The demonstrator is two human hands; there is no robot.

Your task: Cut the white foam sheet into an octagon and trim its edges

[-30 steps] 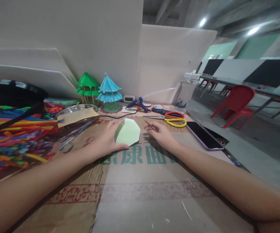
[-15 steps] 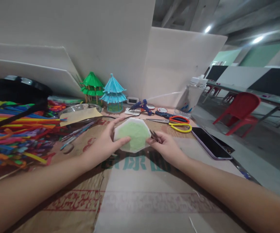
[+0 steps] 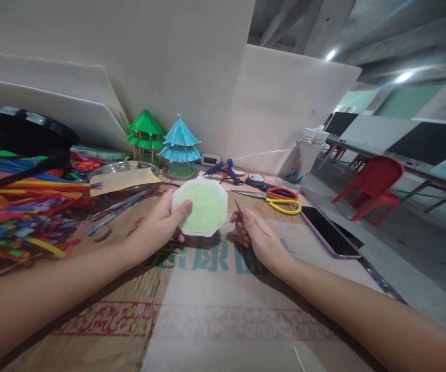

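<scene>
My left hand (image 3: 164, 219) grips the left side of an octagonal board (image 3: 203, 209), its thumb lying on the pale green face. A white border runs round the green, and small dark dots show near the corners. Just right of the board, apart from it, my right hand (image 3: 252, 230) is closed on a thin dark pointed tool (image 3: 238, 206). Only the tool's tip sticks out; the fingers hide the rest, so its kind is unclear.
Behind stand a green model pavilion (image 3: 145, 134), a blue one (image 3: 179, 147) and a blue glue gun (image 3: 225, 171). Scissors (image 3: 281, 199), a phone (image 3: 329, 232) and a clear bottle (image 3: 302, 157) are at right. Colourful pipe cleaners (image 3: 21, 206) pile up at left, near a metal bowl (image 3: 126, 168).
My right hand has let go of the board's right edge and moved slightly away, keeping the dark tool. The board, in my left hand, has shifted a little left and up.
</scene>
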